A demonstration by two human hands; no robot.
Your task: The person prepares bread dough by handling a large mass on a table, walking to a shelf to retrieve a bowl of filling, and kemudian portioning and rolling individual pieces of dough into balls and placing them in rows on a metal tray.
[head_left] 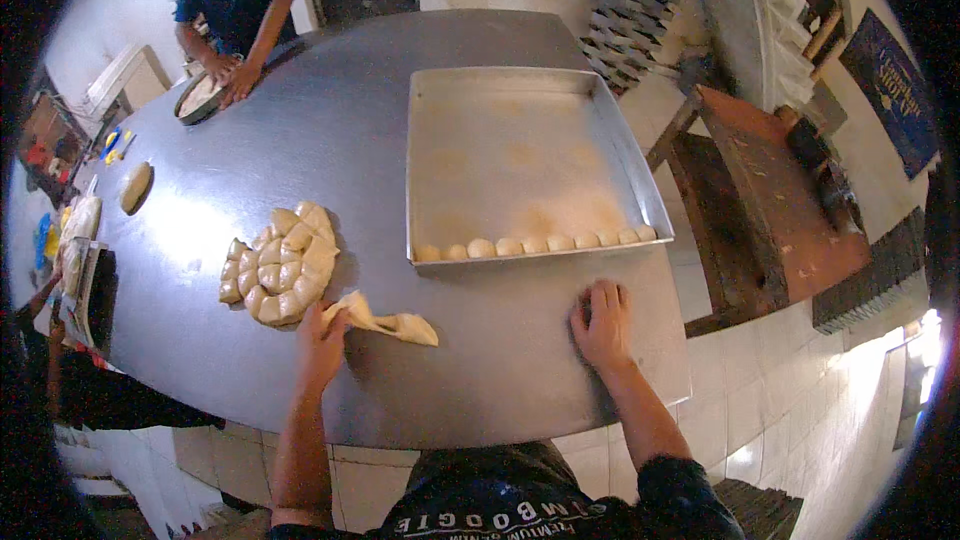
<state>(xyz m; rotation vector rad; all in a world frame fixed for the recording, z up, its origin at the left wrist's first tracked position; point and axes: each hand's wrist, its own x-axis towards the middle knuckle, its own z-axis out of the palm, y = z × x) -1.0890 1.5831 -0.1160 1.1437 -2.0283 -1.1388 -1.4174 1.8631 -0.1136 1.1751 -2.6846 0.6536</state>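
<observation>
Close to the table's near edge, my left hand [320, 342] grips one end of a pale strip of dough [385, 322], whose other end rests on the metal top. Just beyond that hand sits a flat cluster of cut dough pieces [285, 270]. My right hand [603, 328] is cupped down against the table with its fingers curled; whatever lies beneath it is hidden. Beyond it stands a large square baking tray [515, 160], with a row of small round dough balls [533, 244] along its near side.
Across the metal table [370, 60] a co-worker presses both hands into a round pan [200, 98]. An oval dough piece [137, 188] and yellow-handled scissors [122, 147] lie at the left. A brown wooden stand [780, 200] is on the right, beyond the table edge.
</observation>
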